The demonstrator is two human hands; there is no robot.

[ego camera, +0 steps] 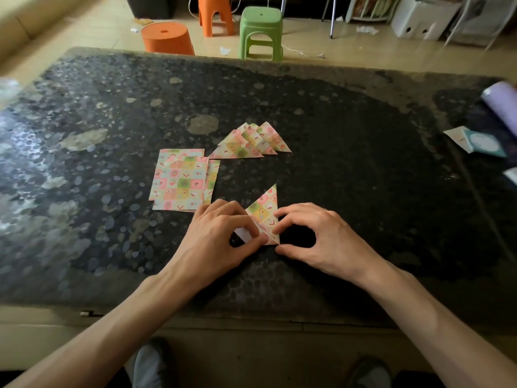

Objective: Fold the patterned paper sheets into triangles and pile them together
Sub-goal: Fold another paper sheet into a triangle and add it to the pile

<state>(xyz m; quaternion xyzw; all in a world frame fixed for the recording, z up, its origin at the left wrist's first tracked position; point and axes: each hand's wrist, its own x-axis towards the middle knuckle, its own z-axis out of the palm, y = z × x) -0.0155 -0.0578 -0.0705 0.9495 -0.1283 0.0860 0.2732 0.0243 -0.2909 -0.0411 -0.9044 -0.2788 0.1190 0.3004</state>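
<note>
Paper triangle (264,211) lies on the counter (349,177), just right of the flat sheets (179,183). Left hand (221,236) and right hand (316,236) both pinch it. Folded pile (251,142) sits behind the sheets.

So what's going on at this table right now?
A person is folding a pastel patterned paper sheet into a triangle on the dark mottled table. The left hand pinches its lower flap while the right hand holds its right edge with curled finger and thumb. A pile of finished patterned paper triangles lies farther back, and a stack of flat patterned sheets waits on the left.
</note>
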